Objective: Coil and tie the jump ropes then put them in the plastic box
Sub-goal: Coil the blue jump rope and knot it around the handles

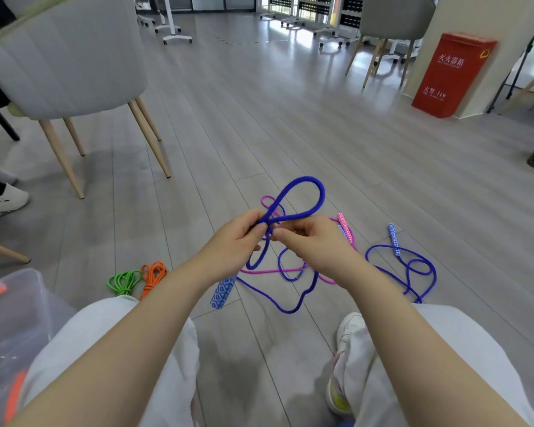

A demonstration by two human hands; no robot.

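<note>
A blue jump rope (316, 192) forms a raised loop above my hands, and the rest trails over the floor to a patterned blue handle (223, 292) and a second handle (393, 237). My left hand (238, 241) pinches the rope where the loop crosses. My right hand (309, 241) pinches the rope just beside it. A pink jump rope (269, 270) lies tangled under the blue one, its pink handle (342, 221) behind my right hand. A clear plastic box (16, 315) stands at the lower left with something orange inside.
A coiled green rope (124, 282) and a coiled orange rope (153, 277) lie on the floor by my left knee. A grey chair (65, 53) stands at the left, another person's shoe (3, 203) beside it. A red bin (450, 72) is at the far right.
</note>
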